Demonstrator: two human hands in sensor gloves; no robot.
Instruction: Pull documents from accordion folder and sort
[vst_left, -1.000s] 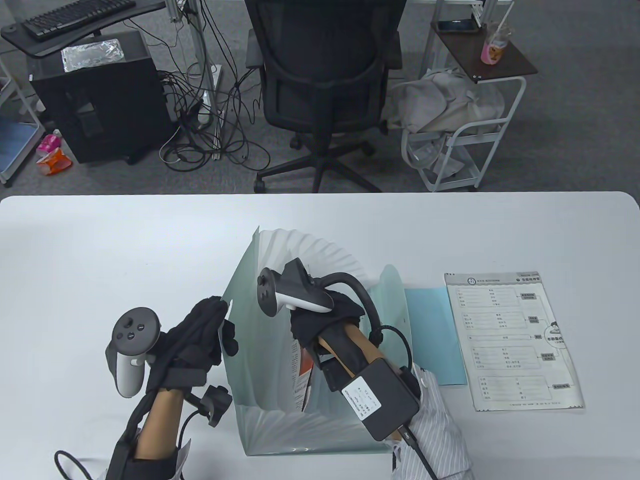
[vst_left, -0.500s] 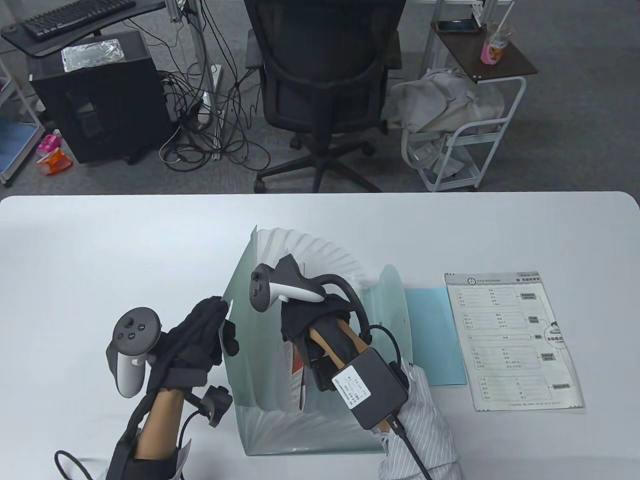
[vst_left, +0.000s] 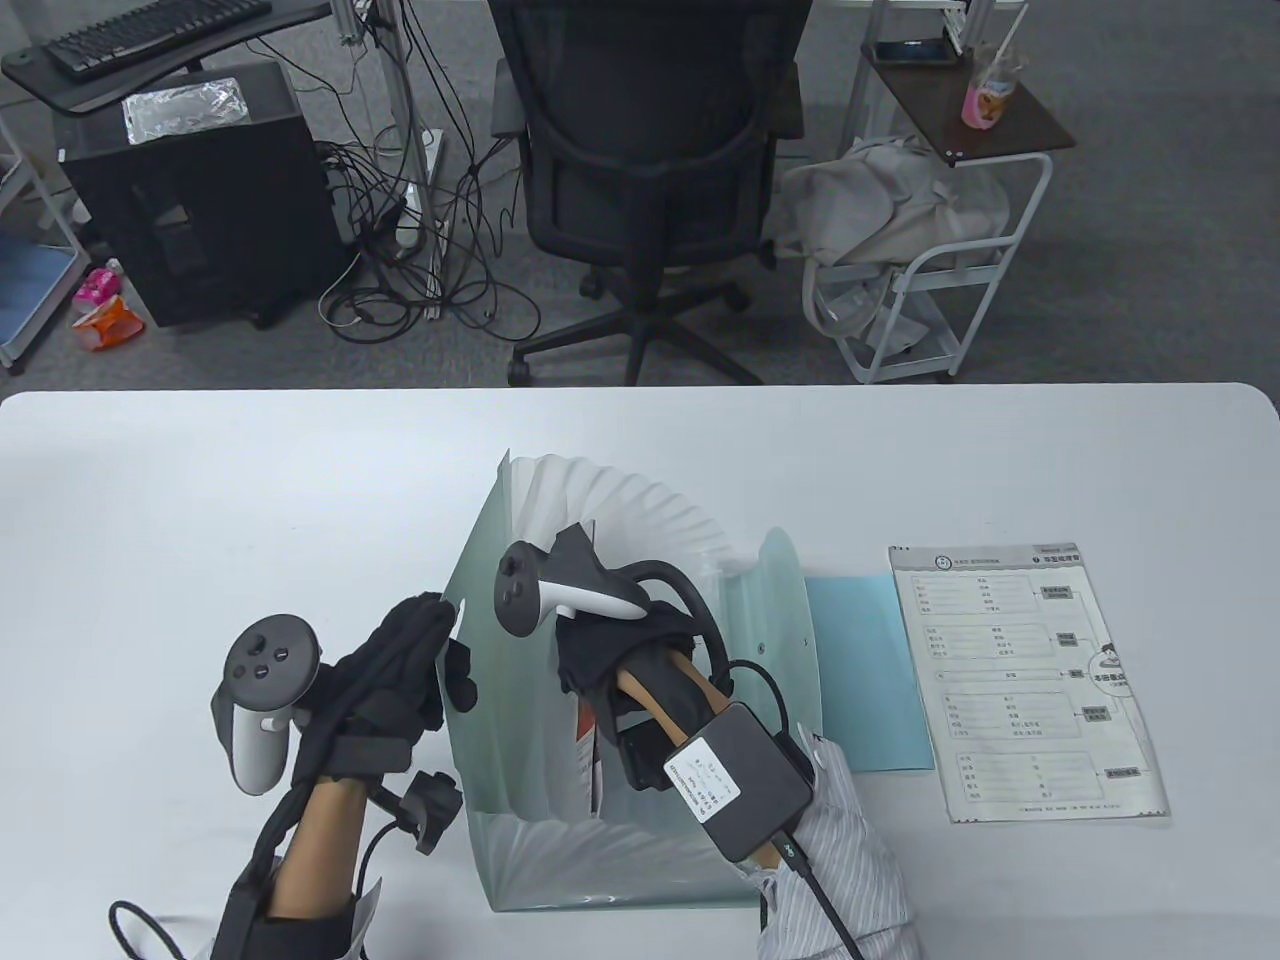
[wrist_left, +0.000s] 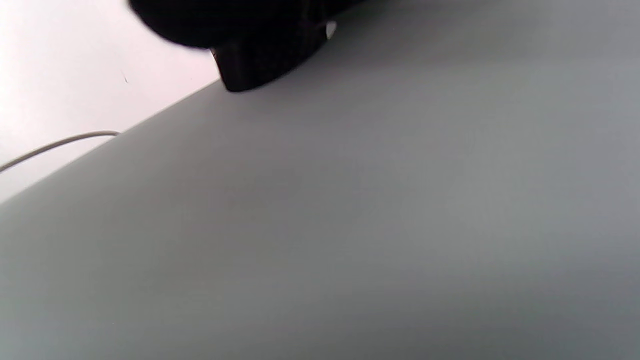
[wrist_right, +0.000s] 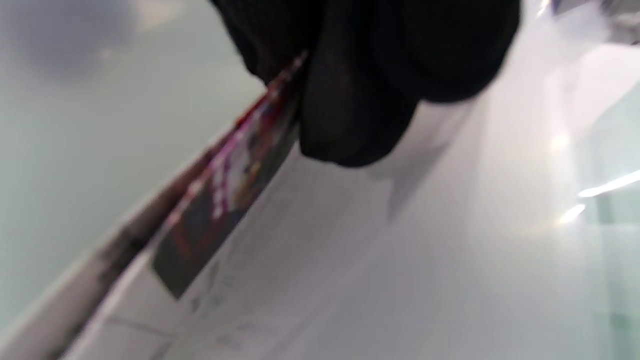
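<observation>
Left hand (vst_left: 400, 670) grips folder (vst_left: 500, 640) edge; right hand (vst_left: 620, 640) inside

Your black-gloved right hand (vst_left: 610, 640) sits in the pale green accordion folder (vst_left: 490, 600); a red-printed leaflet (wrist_right: 225, 185) beside it; right of it, a light-blue sheet (vst_left: 865, 660) on the white desk (vst_left: 200, 480).

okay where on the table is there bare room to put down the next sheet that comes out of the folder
Bare tabletop runs along the far edge of the table, and wide to the left of the left hand. A narrower strip lies right of the printed form. It is crowded mid-table: accordion folder, right hand, then the blue sheet beside the form.
</observation>
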